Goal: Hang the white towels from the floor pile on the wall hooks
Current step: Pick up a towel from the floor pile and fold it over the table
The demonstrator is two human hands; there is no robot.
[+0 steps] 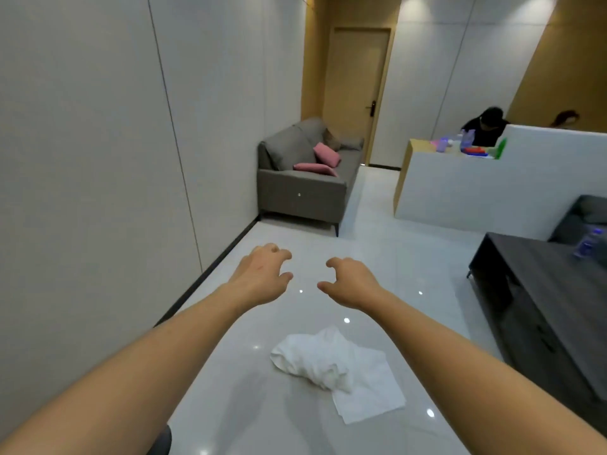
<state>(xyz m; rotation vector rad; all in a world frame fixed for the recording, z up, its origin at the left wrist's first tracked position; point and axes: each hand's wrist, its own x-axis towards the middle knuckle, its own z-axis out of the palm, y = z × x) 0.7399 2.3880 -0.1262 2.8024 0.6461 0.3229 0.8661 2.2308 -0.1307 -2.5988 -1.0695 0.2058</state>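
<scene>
A crumpled pile of white towels (335, 369) lies on the glossy pale floor, below and between my outstretched arms. My left hand (262, 274) and my right hand (351, 280) hover side by side in the air beyond the pile, palms down, fingers loosely curled, holding nothing. Neither hand touches the towels. No wall hooks appear in view.
A plain grey wall (115, 159) runs along the left. A grey sofa (305, 178) with pink cushions stands at its far end beside a door (354, 93). A dark low table (542, 290) is on the right. A white counter (476, 185) with a person behind it stands further back.
</scene>
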